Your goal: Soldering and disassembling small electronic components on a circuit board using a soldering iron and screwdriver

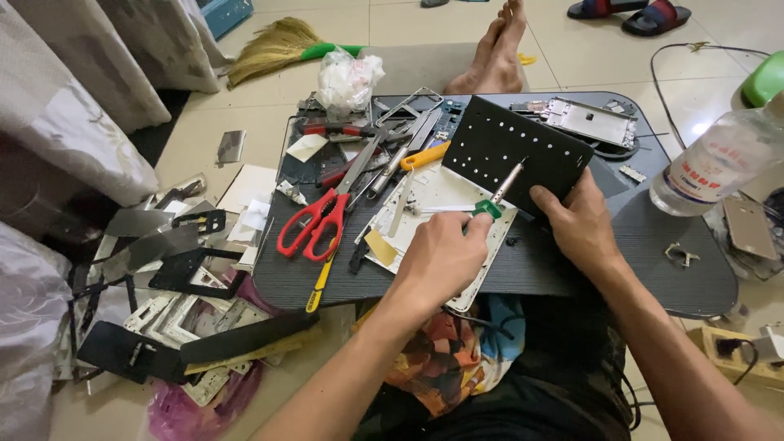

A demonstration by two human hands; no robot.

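My left hand grips a small screwdriver with a green collar and a silver shaft, its tip pointing up at a black perforated panel. That panel is held by its lower right edge in my right hand and is tilted up over a white phone back plate on the dark lap table. Red-handled scissors lie to the left of my left hand.
Tweezers, pliers and a yellow-handled tool lie at the table's back left. A metal phone frame sits at the back right, and a clear plastic bottle at the right. Phone parts and frames litter the floor on the left. A broom lies beyond.
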